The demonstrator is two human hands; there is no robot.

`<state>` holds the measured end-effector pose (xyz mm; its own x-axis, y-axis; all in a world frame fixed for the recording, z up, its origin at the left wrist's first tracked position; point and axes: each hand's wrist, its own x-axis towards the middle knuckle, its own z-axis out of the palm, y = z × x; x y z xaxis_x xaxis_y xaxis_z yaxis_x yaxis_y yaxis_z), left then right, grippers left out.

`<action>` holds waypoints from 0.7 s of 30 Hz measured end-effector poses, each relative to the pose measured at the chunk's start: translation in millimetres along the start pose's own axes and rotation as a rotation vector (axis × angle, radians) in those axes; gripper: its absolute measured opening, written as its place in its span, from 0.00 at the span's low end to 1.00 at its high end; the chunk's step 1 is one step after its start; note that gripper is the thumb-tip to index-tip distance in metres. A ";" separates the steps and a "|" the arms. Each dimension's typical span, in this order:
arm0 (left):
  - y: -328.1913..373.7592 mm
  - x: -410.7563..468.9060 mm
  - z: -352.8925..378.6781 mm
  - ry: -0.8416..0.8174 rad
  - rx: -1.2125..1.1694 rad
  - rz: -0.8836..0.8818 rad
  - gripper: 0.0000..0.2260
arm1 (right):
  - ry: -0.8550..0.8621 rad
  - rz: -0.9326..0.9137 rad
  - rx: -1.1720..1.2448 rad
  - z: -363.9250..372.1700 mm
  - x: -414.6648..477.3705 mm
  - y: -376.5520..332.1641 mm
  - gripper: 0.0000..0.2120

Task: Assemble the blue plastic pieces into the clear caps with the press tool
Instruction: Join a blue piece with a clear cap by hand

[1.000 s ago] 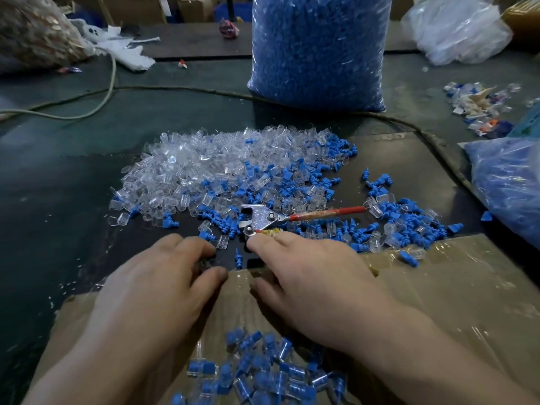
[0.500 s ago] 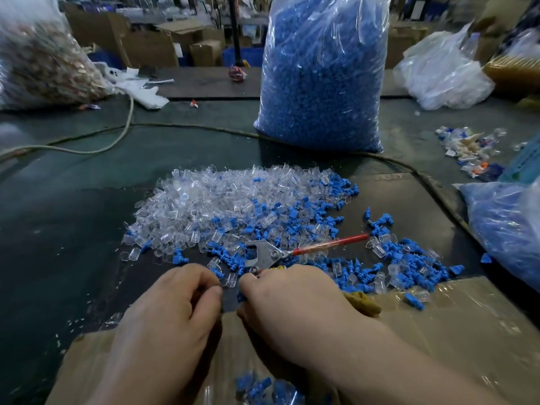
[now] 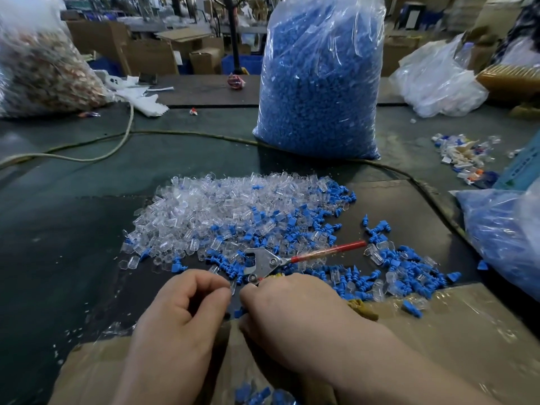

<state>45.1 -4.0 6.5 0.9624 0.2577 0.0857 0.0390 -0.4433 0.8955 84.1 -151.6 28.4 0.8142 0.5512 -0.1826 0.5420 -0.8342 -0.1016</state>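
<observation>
your left hand (image 3: 187,314) curls at lower centre, fingertips pinching a clear cap (image 3: 233,287). your right hand (image 3: 295,311) curls beside it; i cannot tell what it holds. the press tool (image 3: 267,262) lies just above, among blue pieces (image 3: 409,276).

Clear caps (image 3: 204,217): colourless, see-through, heap at centre. Blue plastic pieces (image 3: 409,276): solid mid-blue, mixed in toward 3 o'clock. Press tool (image 3: 264,263): silver metal head, red handle (image 3: 330,251), mustard-yellow bit at 5 o'clock. Big bag (image 3: 318,83) at 12 o'clock: clear film, packed blue. Bag (image 3: 43,71) at 10 o'clock: clear film, speckled brown-orange fill. Bag (image 3: 502,235) at 3 o'clock: clear, blue inside. Crumpled bag (image 3: 438,80) at 2 o'clock: whitish-clear. Table (image 3: 58,229): dark green. Mat (image 3: 394,206): near black. Cardboard (image 3: 453,346) at 5 o'clock: tan, glossy tape. Cord (image 3: 87,157): off-white. Cable (image 3: 190,134): olive-yellow. Scrap heap (image 3: 464,153): white, cream, blue, orange.
</observation>
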 end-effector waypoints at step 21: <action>-11.6 12.2 -4.1 0.099 -0.489 -0.173 0.10 | 0.131 0.011 -0.024 6.3 25.5 -19.6 0.11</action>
<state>55.3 7.7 -1.1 0.9220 0.3823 -0.0619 0.0425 0.0589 0.9974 92.9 -121.3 19.6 0.8395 0.5406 -0.0537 0.5364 -0.8405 -0.0762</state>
